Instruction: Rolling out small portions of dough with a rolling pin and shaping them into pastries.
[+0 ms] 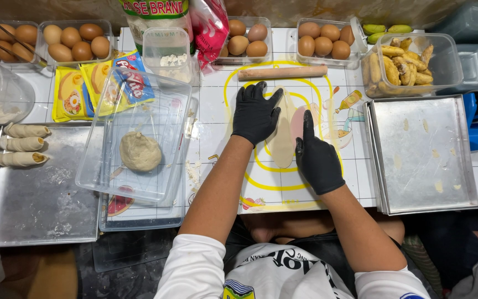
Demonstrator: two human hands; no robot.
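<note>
hands flat on the dough strip, nothing gripped

your left hand (255, 113) lies palm down, fingers spread, on the left edge of the flattened dough strip (283, 133) on the counter (217, 111). your right hand (316, 158) is also released, index finger stretched along the strip's right edge, pinning it from the other side. neither hand grips anything; both just press. the strip lies lengthwise on the printed yellow mat (266, 182), likely so it doesn't stick to the tiles. rolling pin (282, 72) lies just beyond the strip, apart from both hands, within easy reach. clear tub (139, 138) to your left holds a dough ball (139, 150). left steel tray (40, 194) carries three rolled pieces (22, 145); right steel tray (421, 155) bears only smears. container of fried banana pieces (405, 65) sits behind it. egg boxes (76, 40) line the back.
</note>
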